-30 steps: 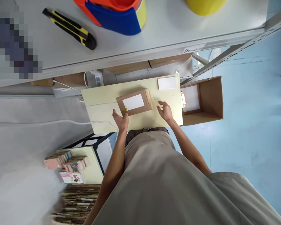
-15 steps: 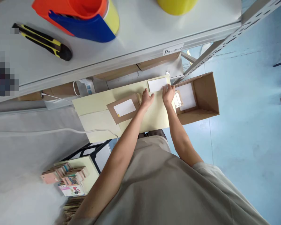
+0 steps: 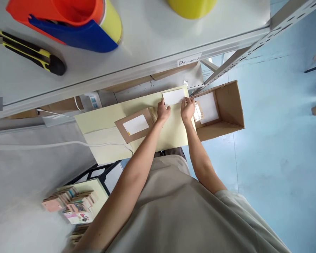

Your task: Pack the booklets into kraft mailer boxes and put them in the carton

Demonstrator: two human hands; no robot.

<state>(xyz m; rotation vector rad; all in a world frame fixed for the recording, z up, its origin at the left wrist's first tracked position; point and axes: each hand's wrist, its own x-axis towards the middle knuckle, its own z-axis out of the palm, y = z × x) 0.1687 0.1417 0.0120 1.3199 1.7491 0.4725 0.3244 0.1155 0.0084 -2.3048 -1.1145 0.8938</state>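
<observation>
The lower left corner of a white rectangular sheet (image 3: 173, 96) is met by the fingertips of the left hand (image 3: 163, 111), whose thumb is held wide of the fingers. The sheet's lower right corner is reached by the bent fingers of the right hand (image 3: 188, 109); whether that corner is pinched or only touched cannot be told. The sheet is laid flat near the far right corner of a cream-coloured tabletop (image 3: 171, 131), and the two hands are set apart along its near edge. Just to the left of the left hand, a brown cardboard parcel (image 3: 138, 134) is seen lying at a slant, with a white label (image 3: 135, 124) stuck on its top; its near right part is covered by the left forearm. The left part of the tabletop is crossed by a white cable (image 3: 55, 144). Beside the right end, an open cardboard box (image 3: 230, 105) is placed, with white paper (image 3: 210, 108) seen inside. Beyond the tabletop, a grey metal shelf (image 3: 152, 38) is raised, marked with a handwritten tag (image 3: 189, 60); on it are set a black-and-yellow utility knife (image 3: 28, 51), a red-and-blue tape dispenser (image 3: 79, 35) and a yellow roll (image 3: 192, 7), cut off by the top edge. At lower left, stacked books (image 3: 58, 200) are borne by a second table (image 3: 102, 191).
</observation>
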